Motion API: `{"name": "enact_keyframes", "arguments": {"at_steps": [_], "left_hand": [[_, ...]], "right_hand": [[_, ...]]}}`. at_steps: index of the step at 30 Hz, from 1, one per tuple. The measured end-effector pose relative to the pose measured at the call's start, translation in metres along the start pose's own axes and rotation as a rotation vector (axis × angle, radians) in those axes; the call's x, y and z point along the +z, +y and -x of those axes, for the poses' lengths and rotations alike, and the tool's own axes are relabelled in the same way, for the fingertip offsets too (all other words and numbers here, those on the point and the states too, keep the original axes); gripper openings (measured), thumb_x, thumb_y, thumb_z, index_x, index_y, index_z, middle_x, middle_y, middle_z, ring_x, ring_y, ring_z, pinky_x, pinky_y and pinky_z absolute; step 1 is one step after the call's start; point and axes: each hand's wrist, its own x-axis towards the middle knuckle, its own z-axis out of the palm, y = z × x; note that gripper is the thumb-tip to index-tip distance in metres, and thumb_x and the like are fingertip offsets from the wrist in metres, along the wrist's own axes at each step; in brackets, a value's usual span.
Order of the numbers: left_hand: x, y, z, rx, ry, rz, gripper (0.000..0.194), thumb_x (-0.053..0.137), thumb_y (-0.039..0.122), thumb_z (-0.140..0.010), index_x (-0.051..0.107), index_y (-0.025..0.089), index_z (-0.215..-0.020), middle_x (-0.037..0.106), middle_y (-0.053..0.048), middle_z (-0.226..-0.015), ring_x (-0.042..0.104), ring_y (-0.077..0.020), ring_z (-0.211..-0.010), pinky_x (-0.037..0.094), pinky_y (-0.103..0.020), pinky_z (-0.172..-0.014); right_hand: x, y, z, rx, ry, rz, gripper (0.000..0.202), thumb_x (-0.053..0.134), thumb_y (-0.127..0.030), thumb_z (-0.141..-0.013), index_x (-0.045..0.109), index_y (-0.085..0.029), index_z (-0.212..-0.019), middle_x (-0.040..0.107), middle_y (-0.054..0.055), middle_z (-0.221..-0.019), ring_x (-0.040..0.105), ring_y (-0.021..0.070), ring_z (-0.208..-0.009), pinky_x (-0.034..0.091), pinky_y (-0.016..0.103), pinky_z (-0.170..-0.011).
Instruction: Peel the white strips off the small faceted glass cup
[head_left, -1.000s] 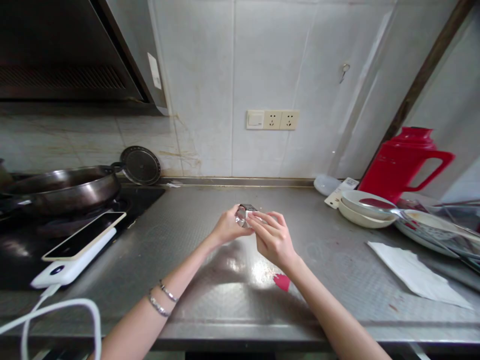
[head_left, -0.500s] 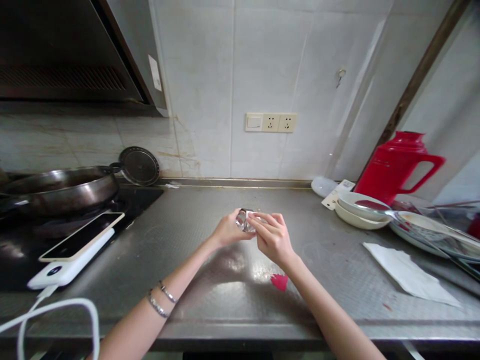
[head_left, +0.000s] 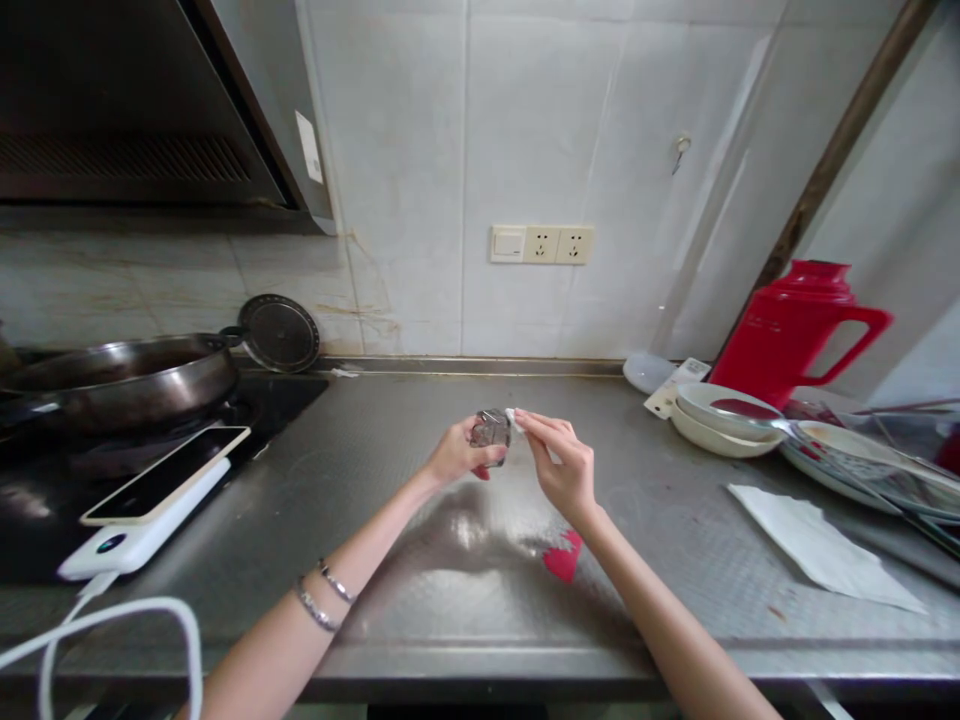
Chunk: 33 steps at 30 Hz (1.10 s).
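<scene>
One transparent container point(head_left: 491, 436) between hands point(head_left: 453, 455)

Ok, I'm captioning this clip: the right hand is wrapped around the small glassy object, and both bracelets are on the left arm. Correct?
Not quite: the head view shows the left hand wrapped around the small glassy object. Both bracelets are on the left arm.

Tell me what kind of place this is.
Most likely a home kitchen: a metal pan sits on the black stove at left, a range hood hangs above, and bowls stand on the steel counter.
</scene>
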Motion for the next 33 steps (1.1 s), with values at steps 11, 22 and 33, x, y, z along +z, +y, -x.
{"name": "enact_keyframes", "arguments": {"at_steps": [11, 22, 33], "left_hand": [[-0.0020, 0.0022, 0.0034, 0.001, 0.001, 0.075, 0.053, 0.072, 0.044, -0.066, 0.059, 0.012, -0.107, 0.057, 0.000, -0.075, 0.056, -0.0101, -0.057, 0.055, -0.026, -0.048], [-0.0011, -0.0068, 0.0032, 0.091, -0.091, 0.039, 0.053, 0.075, 0.040, -0.064, 0.057, 0.014, -0.106, 0.058, -0.002, -0.080, 0.058, -0.0117, -0.063, 0.055, -0.025, -0.049], [0.0026, 0.0017, 0.0056, 0.009, -0.015, 0.103, 0.063, 0.075, 0.052, -0.060, 0.056, 0.012, -0.105, 0.057, 0.000, -0.075, 0.056, -0.0106, -0.056, 0.056, -0.028, -0.050]], "right_hand": [[0.0073, -0.0091, 0.0061, -0.069, -0.046, -0.143, 0.045, 0.052, -0.002, -0.086, 0.062, -0.029, -0.120, 0.070, 0.005, -0.111, 0.064, 0.0201, -0.108, 0.054, 0.037, -0.091], [0.0023, -0.0058, 0.0021, 0.011, -0.010, -0.058, 0.035, 0.049, -0.008, -0.089, 0.066, -0.027, -0.113, 0.071, 0.006, -0.109, 0.066, 0.0199, -0.103, 0.056, 0.035, -0.088], [0.0013, -0.0050, 0.0007, 0.192, 0.017, -0.101, 0.025, 0.050, -0.018, -0.091, 0.068, -0.025, -0.107, 0.072, 0.006, -0.105, 0.068, 0.0201, -0.098, 0.055, 0.034, -0.087]]}}
